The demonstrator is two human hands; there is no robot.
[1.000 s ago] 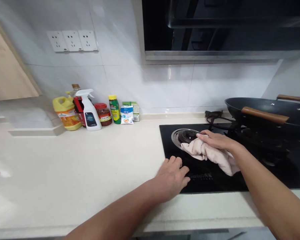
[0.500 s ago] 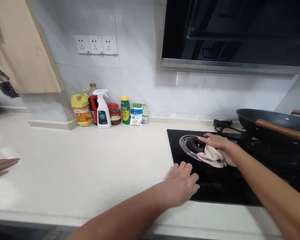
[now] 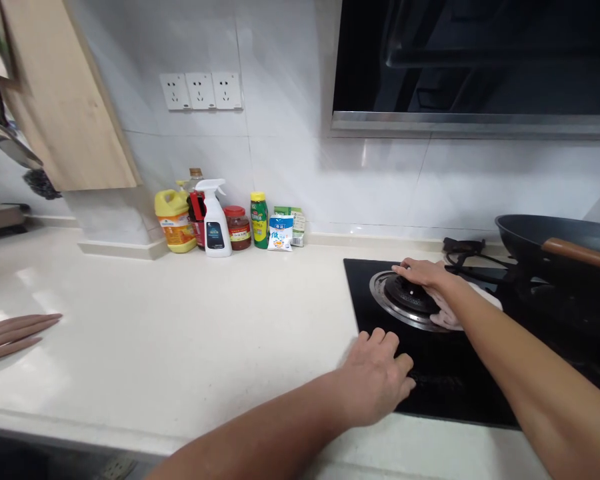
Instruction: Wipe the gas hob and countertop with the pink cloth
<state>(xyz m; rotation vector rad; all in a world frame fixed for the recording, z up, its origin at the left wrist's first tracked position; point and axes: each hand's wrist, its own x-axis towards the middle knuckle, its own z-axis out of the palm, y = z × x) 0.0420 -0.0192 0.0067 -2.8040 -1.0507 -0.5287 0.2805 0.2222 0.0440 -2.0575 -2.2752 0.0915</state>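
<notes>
My right hand (image 3: 421, 272) reaches over the black gas hob (image 3: 460, 363) and grips a pale pink cloth (image 3: 446, 313). The cloth lies along the right side of the round burner (image 3: 405, 292) with its silver ring, partly hidden beneath my hand and forearm. My thumb and fingertips are over the back of the burner. Resting at the hob's left front edge is my left hand (image 3: 380, 377), palm down, fingers apart and slightly bent, with nothing in it.
A black wok (image 3: 525, 247) with wooden handles sits on the right burner. Along the wall stand a white spray bottle (image 3: 215, 223), a yellow jug (image 3: 175, 223), a red-lidded jar (image 3: 239, 230) and a green bottle (image 3: 259, 221). Another person's hand (image 3: 15, 337) lies flat on the counter at left.
My right hand has moved a little back and left relative to the hob. The cloth now bunches to the right, baring more of the burner. The view has shifted slightly left.
</notes>
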